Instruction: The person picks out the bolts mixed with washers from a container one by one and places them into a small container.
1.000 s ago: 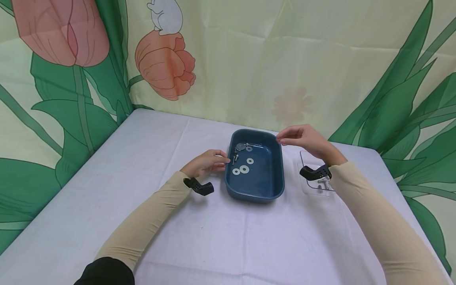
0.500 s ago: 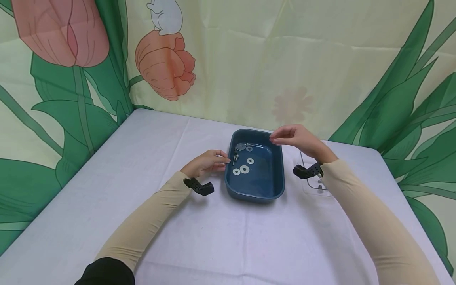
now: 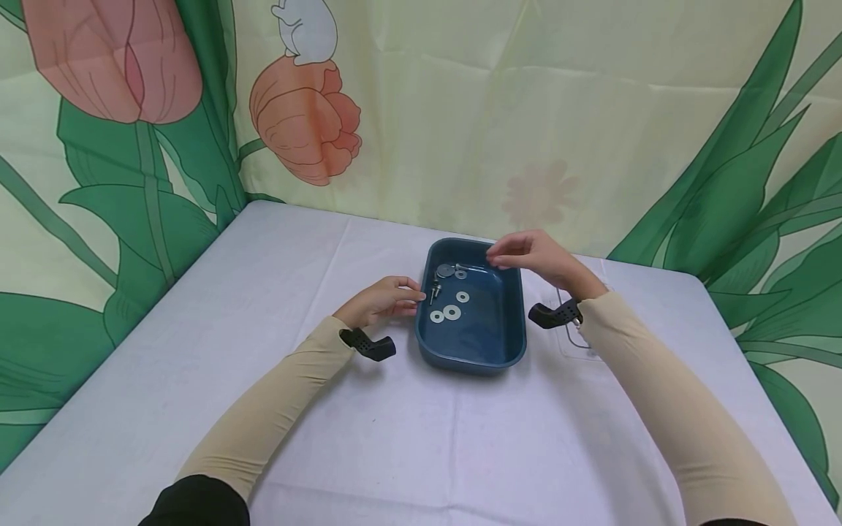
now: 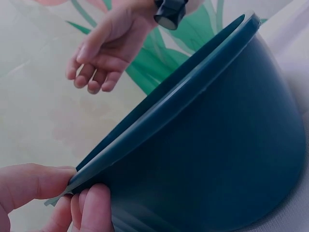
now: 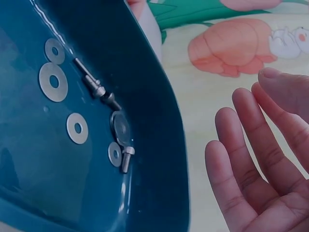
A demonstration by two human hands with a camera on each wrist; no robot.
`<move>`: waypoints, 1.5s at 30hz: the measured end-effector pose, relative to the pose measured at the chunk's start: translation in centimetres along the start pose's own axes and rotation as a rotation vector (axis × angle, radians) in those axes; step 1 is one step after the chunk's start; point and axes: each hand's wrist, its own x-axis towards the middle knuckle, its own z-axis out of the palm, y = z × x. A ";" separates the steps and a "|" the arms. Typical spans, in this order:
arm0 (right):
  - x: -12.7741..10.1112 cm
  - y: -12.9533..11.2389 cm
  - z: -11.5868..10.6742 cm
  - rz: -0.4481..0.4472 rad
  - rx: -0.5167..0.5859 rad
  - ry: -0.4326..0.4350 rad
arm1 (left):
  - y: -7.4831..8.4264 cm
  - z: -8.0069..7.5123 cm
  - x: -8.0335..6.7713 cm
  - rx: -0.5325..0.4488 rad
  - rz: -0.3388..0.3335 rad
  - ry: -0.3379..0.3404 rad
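Observation:
A dark blue tray (image 3: pixel 493 321) stands on the white-covered table. My left hand (image 3: pixel 380 301) is at its left side; in the left wrist view the thumb and fingers pinch the rim (image 4: pixel 145 123). Over the tray's far right corner hovers my right hand (image 3: pixel 536 257), fingers loosely bent with nothing between them. Inside the tray, several flat metal washers (image 5: pixel 44 83) lie scattered on the floor. Near the wall are a small screw (image 5: pixel 126 163), more screws (image 5: pixel 94 87) lying end to end, and a grey disc (image 5: pixel 119 129).
To the right of the tray, partly hidden by the right forearm, is a clear plastic box (image 3: pixel 580 351). Black wrist cameras (image 3: pixel 368 345) are strapped on both wrists. A flower-printed cloth (image 3: pixel 447 131) hangs behind the table's far edge.
My right hand has moved left, from the tray's right rim to over its far right corner. The left hand, the tray and its contents have stayed put.

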 end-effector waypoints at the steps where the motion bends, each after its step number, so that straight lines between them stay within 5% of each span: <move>1: 0.1 0.1 0.1 -0.002 -0.003 -0.005 | 0.0 0.0 0.0 0.000 0.000 0.000; 45: 2.0 2.1 2.8 0.029 0.039 -0.080 | -0.1 0.0 0.0 -0.033 0.012 -0.005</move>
